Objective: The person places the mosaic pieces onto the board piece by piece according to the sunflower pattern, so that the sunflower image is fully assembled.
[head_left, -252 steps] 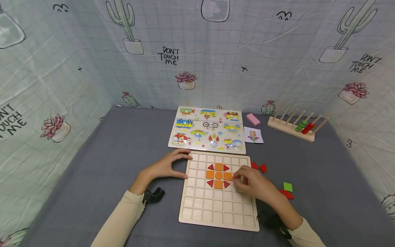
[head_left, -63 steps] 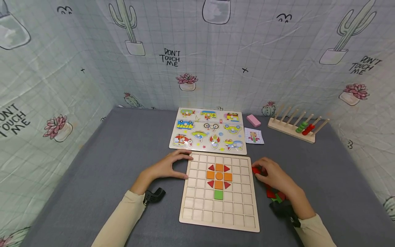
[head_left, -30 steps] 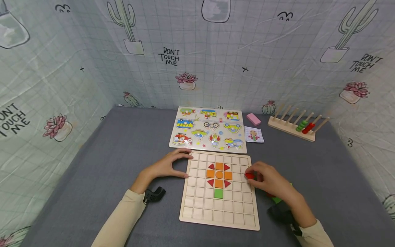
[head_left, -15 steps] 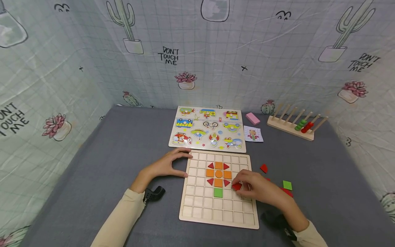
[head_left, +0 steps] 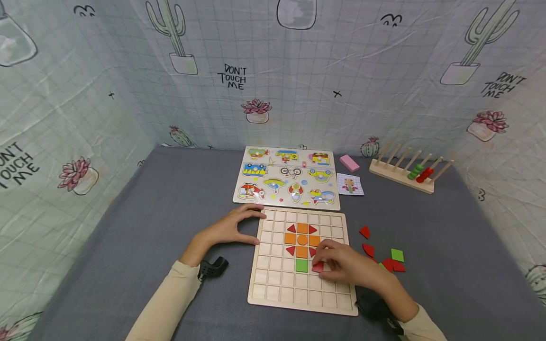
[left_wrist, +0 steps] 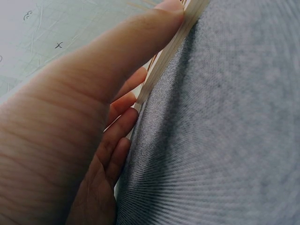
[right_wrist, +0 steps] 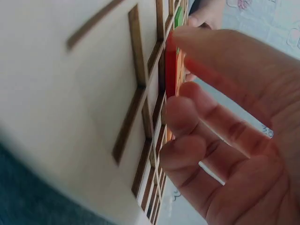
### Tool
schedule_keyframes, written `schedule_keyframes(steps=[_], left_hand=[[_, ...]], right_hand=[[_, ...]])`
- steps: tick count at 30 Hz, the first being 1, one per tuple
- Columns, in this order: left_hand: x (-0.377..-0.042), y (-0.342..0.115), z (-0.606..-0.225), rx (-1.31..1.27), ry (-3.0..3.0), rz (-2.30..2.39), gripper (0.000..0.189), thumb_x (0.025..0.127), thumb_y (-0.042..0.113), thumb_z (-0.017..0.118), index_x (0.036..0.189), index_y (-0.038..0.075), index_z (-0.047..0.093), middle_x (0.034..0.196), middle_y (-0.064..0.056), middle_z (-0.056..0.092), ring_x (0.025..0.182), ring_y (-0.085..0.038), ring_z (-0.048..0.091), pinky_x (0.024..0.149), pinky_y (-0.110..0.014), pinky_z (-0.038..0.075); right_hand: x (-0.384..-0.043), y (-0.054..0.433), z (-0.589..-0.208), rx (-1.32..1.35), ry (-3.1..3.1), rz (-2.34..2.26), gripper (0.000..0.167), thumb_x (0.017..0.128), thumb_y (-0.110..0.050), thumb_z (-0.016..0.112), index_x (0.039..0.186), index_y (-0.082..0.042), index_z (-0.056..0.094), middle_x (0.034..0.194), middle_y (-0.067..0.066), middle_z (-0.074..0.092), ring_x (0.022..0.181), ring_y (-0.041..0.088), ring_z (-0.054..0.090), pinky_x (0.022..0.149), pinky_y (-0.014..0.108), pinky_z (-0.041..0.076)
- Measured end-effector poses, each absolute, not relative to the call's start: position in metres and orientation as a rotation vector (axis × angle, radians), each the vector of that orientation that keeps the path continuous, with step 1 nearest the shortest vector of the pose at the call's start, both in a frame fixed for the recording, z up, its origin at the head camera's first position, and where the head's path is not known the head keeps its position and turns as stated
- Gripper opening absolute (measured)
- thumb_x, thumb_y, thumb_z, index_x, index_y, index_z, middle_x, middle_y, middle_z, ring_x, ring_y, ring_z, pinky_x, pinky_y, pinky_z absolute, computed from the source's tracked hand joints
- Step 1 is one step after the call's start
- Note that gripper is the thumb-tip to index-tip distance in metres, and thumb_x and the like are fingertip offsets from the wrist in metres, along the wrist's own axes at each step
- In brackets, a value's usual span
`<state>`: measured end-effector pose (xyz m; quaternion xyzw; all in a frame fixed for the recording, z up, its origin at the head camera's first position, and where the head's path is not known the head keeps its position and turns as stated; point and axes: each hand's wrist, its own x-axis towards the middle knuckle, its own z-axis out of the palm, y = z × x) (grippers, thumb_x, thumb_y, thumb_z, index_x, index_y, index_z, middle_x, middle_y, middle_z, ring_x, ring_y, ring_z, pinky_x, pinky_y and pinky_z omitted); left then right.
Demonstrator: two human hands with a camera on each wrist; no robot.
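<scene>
In the head view my right hand (head_left: pixel 347 264) pinches a red fan-shaped tile (head_left: pixel 317 267) at the pegless grid board (head_left: pixel 281 296), one cell to the right of a green square tile (head_left: pixel 301 265). The right wrist view shows the thumb and a fingertip at the two ends of this red tile (right_wrist: pixel 171 68), close over the grid ridges. Above the green tile, orange squares surround an orange disc (head_left: pixel 302 239), with red triangles at the corners. My left hand (head_left: pixel 230 228) rests at the board's left edge, thumb and fingers spread, fingertips on the rim.
Right of the board lie loose red tiles (head_left: pixel 368 250) and a green square (head_left: pixel 397 255). Behind stand a vehicle puzzle board (head_left: pixel 273 173), a pattern card (head_left: pixel 350 184), a pink block (head_left: pixel 349 163) and a peg rack with beads (head_left: pixel 392 175).
The green square has come onto the board under the orange cross. My right hand has taken a red tile from the right side and moved it left and down beside the green square.
</scene>
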<state>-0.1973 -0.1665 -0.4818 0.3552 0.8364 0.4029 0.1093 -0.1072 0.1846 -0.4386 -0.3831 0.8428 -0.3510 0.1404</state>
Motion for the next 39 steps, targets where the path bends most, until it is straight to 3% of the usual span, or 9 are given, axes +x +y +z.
schedule_keyframes(steps=[9, 17, 27, 39], left_hand=[[-0.1984, -0.1665, -0.4823, 1.044, 2.460, 1.175, 0.064, 0.076, 0.028, 0.086, 0.134, 0.016, 0.059, 0.149, -0.003, 0.040, 0.139, -0.026, 0.034, 0.112, -0.052, 0.028], [-0.1982, -0.1658, -0.4811, 1.057, 2.459, 1.179, 0.064, 0.077, 0.029, 0.085, 0.134, 0.016, 0.059, 0.149, -0.004, 0.040, 0.139, -0.027, 0.034, 0.111, -0.053, 0.028], [-0.1981, -0.1664, -0.4818, 1.033, 2.466, 1.168, 0.065, 0.076, 0.030, 0.085, 0.134, 0.017, 0.059, 0.149, -0.003, 0.040, 0.140, -0.026, 0.034, 0.112, -0.052, 0.027], [-0.1980, -0.1665, -0.4820, 1.037, 2.468, 1.168, 0.064, 0.077, 0.031, 0.085, 0.134, 0.018, 0.059, 0.150, -0.003, 0.040, 0.140, -0.027, 0.034, 0.111, -0.054, 0.028]], right_hand=[[-0.1078, 0.1860, -0.4377, -1.066, 2.434, -0.984, 0.011, 0.088, -0.011, 0.074, 0.098, -0.015, 0.071, 0.103, -0.002, 0.063, 0.067, 0.004, 0.049, 0.059, 0.016, 0.044], [-0.1068, 0.1850, -0.4367, -1.065, 2.404, -0.997, 0.012, 0.088, -0.011, 0.073, 0.100, -0.014, 0.074, 0.104, -0.003, 0.063, 0.080, 0.008, 0.053, 0.065, 0.019, 0.047], [-0.1059, 0.1838, -0.4377, -0.994, 2.428, -1.011, 0.012, 0.086, -0.012, 0.075, 0.098, -0.015, 0.075, 0.103, -0.002, 0.062, 0.066, 0.001, 0.047, 0.059, 0.017, 0.044], [-0.1062, 0.1851, -0.4371, -0.993, 2.421, -0.983, 0.014, 0.087, -0.011, 0.074, 0.101, -0.014, 0.075, 0.106, -0.001, 0.062, 0.070, 0.004, 0.049, 0.061, 0.017, 0.045]])
